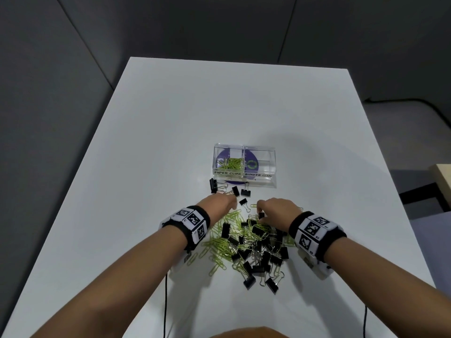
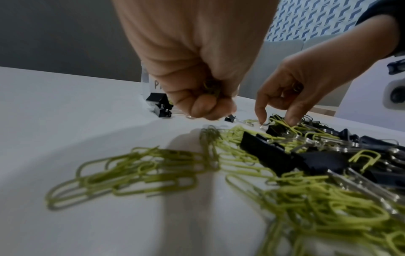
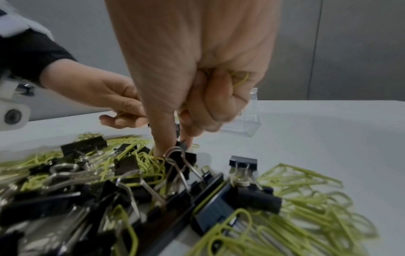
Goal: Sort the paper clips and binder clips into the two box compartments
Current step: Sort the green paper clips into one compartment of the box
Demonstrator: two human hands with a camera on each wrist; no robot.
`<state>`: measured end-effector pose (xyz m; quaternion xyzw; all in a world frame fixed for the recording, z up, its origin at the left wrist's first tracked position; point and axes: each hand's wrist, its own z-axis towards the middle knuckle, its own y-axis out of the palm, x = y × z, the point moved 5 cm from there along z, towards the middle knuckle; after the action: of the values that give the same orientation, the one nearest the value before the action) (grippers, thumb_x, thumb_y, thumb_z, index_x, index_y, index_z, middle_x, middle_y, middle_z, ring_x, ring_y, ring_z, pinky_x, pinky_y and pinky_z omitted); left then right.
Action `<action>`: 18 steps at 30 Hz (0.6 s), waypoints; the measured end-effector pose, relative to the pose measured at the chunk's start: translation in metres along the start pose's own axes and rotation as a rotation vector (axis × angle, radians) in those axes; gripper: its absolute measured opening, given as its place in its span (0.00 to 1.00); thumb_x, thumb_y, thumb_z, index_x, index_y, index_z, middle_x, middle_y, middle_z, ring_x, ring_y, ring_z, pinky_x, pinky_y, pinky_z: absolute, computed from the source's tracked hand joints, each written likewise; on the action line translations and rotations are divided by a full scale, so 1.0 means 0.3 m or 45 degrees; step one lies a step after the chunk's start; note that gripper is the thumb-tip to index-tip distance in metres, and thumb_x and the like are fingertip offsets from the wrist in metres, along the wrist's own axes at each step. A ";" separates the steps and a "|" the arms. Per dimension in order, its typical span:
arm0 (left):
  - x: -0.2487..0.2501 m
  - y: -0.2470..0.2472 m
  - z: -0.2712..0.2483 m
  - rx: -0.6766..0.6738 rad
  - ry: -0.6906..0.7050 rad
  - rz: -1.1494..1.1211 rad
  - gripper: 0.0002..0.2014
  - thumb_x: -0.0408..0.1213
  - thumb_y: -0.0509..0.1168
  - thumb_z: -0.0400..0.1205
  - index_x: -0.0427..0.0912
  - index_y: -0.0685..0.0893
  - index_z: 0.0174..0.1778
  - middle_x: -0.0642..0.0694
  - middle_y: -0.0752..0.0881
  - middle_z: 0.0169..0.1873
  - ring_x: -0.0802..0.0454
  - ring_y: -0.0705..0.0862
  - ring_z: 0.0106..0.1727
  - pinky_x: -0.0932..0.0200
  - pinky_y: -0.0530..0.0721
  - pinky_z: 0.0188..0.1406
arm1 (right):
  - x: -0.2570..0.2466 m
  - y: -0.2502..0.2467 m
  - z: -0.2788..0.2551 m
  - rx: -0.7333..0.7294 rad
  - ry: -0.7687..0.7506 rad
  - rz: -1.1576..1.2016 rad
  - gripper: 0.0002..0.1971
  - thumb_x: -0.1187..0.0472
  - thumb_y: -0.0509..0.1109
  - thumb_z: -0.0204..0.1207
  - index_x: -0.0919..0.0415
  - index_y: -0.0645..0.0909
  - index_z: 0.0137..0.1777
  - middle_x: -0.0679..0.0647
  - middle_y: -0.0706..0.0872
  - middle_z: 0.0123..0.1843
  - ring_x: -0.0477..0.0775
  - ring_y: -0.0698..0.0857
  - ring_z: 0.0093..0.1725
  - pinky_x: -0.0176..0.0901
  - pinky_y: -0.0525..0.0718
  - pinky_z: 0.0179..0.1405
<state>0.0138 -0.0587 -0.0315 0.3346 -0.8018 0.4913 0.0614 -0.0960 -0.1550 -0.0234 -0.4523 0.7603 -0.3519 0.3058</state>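
Observation:
A clear two-compartment box stands mid-table. Its left half, marked PAPER CLIPS, holds green paper clips; the right half, marked BINDER CLIPS, looks empty. A mixed pile of green paper clips and black binder clips lies in front of me. My left hand hovers at the pile's far left edge, curled round a few green paper clips. My right hand keeps green paper clips tucked in its curled fingers, while its thumb and forefinger dip into the pile beside a binder clip.
Several stray binder clips lie between my hands and the box. The white table stretches bare behind and beside the box. Two black cables hang over the near edge. A wooden surface stands off to the right.

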 end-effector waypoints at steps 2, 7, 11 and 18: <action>0.014 0.011 0.001 -0.053 0.040 0.049 0.14 0.36 0.52 0.87 0.42 0.77 0.66 0.40 0.83 0.62 0.42 0.82 0.61 0.51 0.79 0.61 | -0.008 0.007 0.000 -0.017 -0.006 -0.032 0.14 0.56 0.64 0.80 0.64 0.75 0.61 0.60 0.84 0.57 0.61 0.83 0.56 0.46 0.77 0.46; 0.069 0.025 -0.017 -0.162 0.192 0.236 0.18 0.36 0.58 0.82 0.50 0.73 0.68 0.45 0.85 0.56 0.46 0.83 0.55 0.54 0.81 0.52 | 0.012 -0.021 -0.002 -0.039 0.020 0.037 0.14 0.55 0.64 0.80 0.64 0.79 0.58 0.59 0.86 0.55 0.57 0.84 0.53 0.42 0.76 0.45; 0.088 0.018 -0.014 -0.123 0.205 0.203 0.18 0.42 0.61 0.80 0.49 0.75 0.67 0.48 0.87 0.55 0.47 0.84 0.56 0.56 0.79 0.52 | 0.063 -0.103 0.017 0.125 0.093 0.137 0.15 0.54 0.59 0.83 0.64 0.79 0.57 0.59 0.87 0.53 0.52 0.81 0.43 0.38 0.77 0.44; 0.121 0.046 0.017 -0.089 0.203 0.354 0.18 0.51 0.62 0.81 0.45 0.78 0.63 0.47 0.86 0.57 0.47 0.84 0.57 0.55 0.80 0.51 | 0.097 -0.110 0.053 0.212 0.161 0.243 0.16 0.53 0.63 0.80 0.61 0.74 0.63 0.60 0.85 0.58 0.59 0.84 0.51 0.45 0.78 0.46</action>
<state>-0.0212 -0.0763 -0.0289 0.1782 -0.8495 0.4919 0.0679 -0.0797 -0.1967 -0.0098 -0.3278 0.7859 -0.4108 0.3257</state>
